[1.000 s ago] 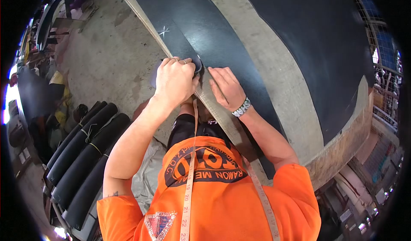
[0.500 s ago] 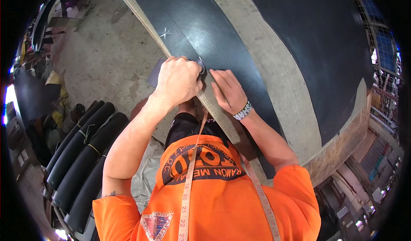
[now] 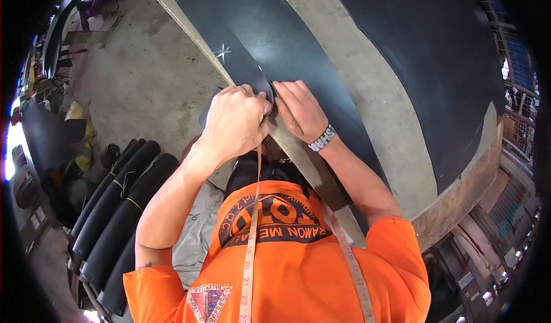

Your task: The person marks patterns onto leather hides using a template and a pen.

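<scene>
A long black leather sheet (image 3: 270, 30) lies along the near edge of the table, with a white chalk-like star mark on it. A thin line runs along the sheet towards my hands. My left hand (image 3: 236, 115) is closed on a narrow leather strip (image 3: 262, 85), lifted and curled beside that line; a dark flap shows past the hand over the table edge. Just to its right, my right hand (image 3: 303, 112) is closed round a slim dark tool that looks like a knife (image 3: 274, 88). The fingers hide most of this tool.
A second black sheet (image 3: 425, 65) lies farther right on the wooden table (image 3: 376, 93). Rolled black sheets (image 3: 123, 199) are stacked at lower left, above the concrete floor (image 3: 149, 65). A measuring tape (image 3: 248, 265) hangs down over my orange shirt.
My right hand has shifted slightly up and left, closer to my left hand. The strip beside my left fingers stands up more. The view has tilted slightly.
</scene>
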A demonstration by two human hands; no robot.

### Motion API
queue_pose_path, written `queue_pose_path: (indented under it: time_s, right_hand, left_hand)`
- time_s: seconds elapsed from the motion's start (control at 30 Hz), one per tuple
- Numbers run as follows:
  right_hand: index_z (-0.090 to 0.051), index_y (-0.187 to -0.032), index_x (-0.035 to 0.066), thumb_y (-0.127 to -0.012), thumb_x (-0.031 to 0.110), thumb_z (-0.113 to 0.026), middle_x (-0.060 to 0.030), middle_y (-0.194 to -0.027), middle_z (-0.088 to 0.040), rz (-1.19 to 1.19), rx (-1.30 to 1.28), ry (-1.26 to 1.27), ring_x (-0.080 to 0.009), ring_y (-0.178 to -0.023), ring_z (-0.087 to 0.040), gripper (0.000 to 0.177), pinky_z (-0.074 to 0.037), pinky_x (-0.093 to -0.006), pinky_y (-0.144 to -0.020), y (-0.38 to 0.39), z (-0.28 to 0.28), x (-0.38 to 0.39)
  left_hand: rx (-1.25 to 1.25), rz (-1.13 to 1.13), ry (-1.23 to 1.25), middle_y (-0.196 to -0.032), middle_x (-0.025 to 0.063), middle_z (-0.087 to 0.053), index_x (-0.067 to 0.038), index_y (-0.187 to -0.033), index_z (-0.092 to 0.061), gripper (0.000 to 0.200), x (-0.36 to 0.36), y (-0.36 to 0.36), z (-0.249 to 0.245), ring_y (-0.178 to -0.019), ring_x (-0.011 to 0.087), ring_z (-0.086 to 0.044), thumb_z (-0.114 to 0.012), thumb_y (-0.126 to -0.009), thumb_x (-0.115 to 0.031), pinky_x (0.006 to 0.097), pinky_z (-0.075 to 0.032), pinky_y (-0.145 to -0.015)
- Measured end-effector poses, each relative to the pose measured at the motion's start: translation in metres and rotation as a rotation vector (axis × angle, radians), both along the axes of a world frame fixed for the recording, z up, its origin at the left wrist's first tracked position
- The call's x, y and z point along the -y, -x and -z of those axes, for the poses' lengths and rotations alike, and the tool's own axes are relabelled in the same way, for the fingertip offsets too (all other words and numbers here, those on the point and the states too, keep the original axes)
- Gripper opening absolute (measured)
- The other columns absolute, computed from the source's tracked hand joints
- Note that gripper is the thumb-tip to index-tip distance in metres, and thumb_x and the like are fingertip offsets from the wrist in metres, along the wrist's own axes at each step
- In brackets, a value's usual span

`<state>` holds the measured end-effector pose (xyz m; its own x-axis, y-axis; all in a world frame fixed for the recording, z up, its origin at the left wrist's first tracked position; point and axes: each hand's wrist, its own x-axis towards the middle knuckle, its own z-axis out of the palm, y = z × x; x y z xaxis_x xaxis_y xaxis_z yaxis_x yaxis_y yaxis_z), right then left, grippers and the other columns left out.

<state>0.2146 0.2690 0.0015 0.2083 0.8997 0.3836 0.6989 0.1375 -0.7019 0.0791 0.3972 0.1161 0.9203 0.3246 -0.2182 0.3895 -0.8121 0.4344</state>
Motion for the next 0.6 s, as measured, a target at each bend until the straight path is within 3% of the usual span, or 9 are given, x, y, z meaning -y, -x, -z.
queue_pose_path:
  time_s: [0.17,0.3,0.43,0.53,0.6]
  right_hand:
    - [-0.059,-0.124,-0.010,-0.093,0.003,-0.063,-0.0198,-0.109,-0.063,-0.012,-0.002,-0.022,-0.0359,-0.098,-0.060,0.034,-0.052,-0.0431,-0.088,-0.006,0.001,-0.035]
    - [-0.060,-0.123,-0.010,-0.092,0.002,-0.064,-0.0201,-0.106,-0.064,-0.026,-0.016,0.051,-0.0365,-0.095,-0.061,0.033,-0.053,-0.0430,-0.086,-0.006,-0.012,-0.027]
    - [-0.060,-0.125,-0.009,-0.089,0.000,-0.068,-0.0193,-0.104,-0.065,-0.010,-0.026,0.000,-0.0362,-0.088,-0.063,0.038,-0.054,-0.0425,-0.081,-0.002,-0.012,0.003]
    - [-0.060,-0.126,-0.008,-0.089,0.001,-0.068,-0.0189,-0.105,-0.065,0.013,-0.049,0.012,-0.0356,-0.089,-0.063,0.039,-0.054,-0.0425,-0.081,0.001,-0.006,0.004]
    - [-0.060,-0.126,-0.009,-0.089,0.000,-0.069,-0.0188,-0.105,-0.065,0.010,-0.052,0.009,-0.0352,-0.089,-0.063,0.039,-0.054,-0.0425,-0.081,0.001,-0.008,0.001]
  left_hand:
    - [0.021,0.086,0.011,-0.084,0.0168,-0.074,0.002,-0.087,-0.076,0.022,-0.010,0.010,-0.016,-0.084,0.0332,-0.068,-0.071,-0.070,-0.011,0.0426,-0.053,-0.082]
    - [-0.020,-0.013,-0.021,-0.083,0.0139,-0.075,0.000,-0.081,-0.073,0.018,-0.025,0.012,-0.023,-0.088,0.0296,-0.068,-0.072,-0.070,-0.014,0.0404,-0.051,-0.085]
    - [-0.007,-0.095,-0.172,-0.080,0.0146,-0.073,-0.003,-0.089,-0.076,0.023,-0.023,0.013,-0.020,-0.092,0.0298,-0.067,-0.074,-0.069,-0.015,0.0381,-0.048,-0.089]
    - [0.044,-0.072,-0.233,-0.078,0.0150,-0.073,-0.003,-0.086,-0.076,0.021,-0.016,0.002,-0.020,-0.089,0.0300,-0.068,-0.074,-0.070,-0.016,0.0392,-0.048,-0.089]
    - [-0.063,-0.067,-0.190,-0.076,0.0150,-0.072,-0.005,-0.083,-0.077,0.017,-0.022,0.002,-0.021,-0.085,0.0315,-0.068,-0.074,-0.072,-0.018,0.0411,-0.047,-0.090]
